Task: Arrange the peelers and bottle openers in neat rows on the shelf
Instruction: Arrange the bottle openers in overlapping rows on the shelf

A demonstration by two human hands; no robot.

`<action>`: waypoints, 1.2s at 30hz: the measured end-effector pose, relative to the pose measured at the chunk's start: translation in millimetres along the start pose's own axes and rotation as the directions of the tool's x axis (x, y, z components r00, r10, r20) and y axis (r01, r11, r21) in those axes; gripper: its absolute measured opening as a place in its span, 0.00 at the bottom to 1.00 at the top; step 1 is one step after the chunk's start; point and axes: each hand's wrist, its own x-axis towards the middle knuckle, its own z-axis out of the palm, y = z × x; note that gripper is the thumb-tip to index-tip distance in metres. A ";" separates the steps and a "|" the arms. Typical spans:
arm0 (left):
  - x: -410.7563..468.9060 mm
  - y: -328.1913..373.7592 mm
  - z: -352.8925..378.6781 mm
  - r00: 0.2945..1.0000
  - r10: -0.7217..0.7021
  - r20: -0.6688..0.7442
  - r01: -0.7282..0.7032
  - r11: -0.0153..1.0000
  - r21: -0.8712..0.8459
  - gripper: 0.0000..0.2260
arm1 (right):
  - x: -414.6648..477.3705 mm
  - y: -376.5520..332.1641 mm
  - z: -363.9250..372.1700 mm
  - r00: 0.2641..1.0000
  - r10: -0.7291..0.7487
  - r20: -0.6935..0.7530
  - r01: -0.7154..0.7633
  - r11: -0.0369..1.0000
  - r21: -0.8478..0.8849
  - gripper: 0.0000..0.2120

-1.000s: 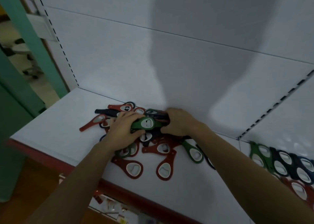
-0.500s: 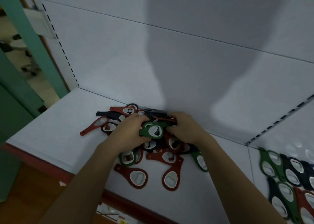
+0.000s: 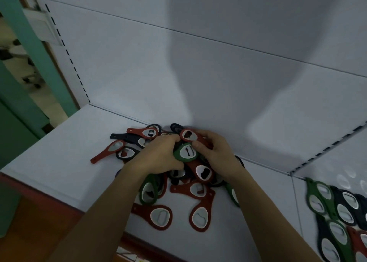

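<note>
Head view. We see both hands at a loose pile of red, green and black bottle openers. The pile lies on the white shelf, pushed up against the back panel.

The left hand has its fingers curled over the near edge of a green opener and grips it on top of the pile. The right hand pinches a red opener between forefinger and thumb, just behind the green one and touching it. The thumb also lies along the green opener's rim.

At the front of the pile we find two red openers lying flat side by side, apart from the hands. At the left a single red opener points its handle towards the shelf's red front edge. A black opener lies just behind it.

On the adjoining section to the right, well apart from the pile, a second group of openers lies in overlapping rows of green, black and red.
</note>
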 end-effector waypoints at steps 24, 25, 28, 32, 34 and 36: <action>-7.3 17.9 12.4 0.998 0.041 -0.054 -0.068 0.694 -0.717 0.15 | -12.3 -18.0 -10.6 0.901 -0.132 -0.413 0.149 0.989 0.010 0.09; -7.6 18.8 12.7 0.997 0.041 -0.070 -0.079 0.677 -0.732 0.16 | -13.5 -18.9 -12.0 0.892 -0.147 -0.428 0.164 0.986 0.003 0.09; -8.3 22.7 14.2 0.996 0.027 -0.091 -0.089 0.591 -0.802 0.18 | -17.5 -19.3 -14.1 0.867 -0.175 -0.466 0.193 0.981 -0.009 0.09; -14.1 27.7 14.7 0.999 0.018 0.038 0.026 0.454 -0.891 0.14 | -23.9 -18.5 -15.9 0.837 -0.170 -0.520 0.200 0.980 0.001 0.11; -16.9 28.1 14.5 0.990 0.027 0.136 0.115 0.381 -0.918 0.13 | -27.1 -19.9 -18.9 0.822 -0.180 -0.540 0.208 0.978 -0.011 0.12; -19.0 27.3 16.1 0.983 0.025 0.182 0.166 0.302 -0.939 0.13 | -29.7 -21.6 -25.2 0.789 -0.185 -0.586 0.217 0.976 -0.016 0.10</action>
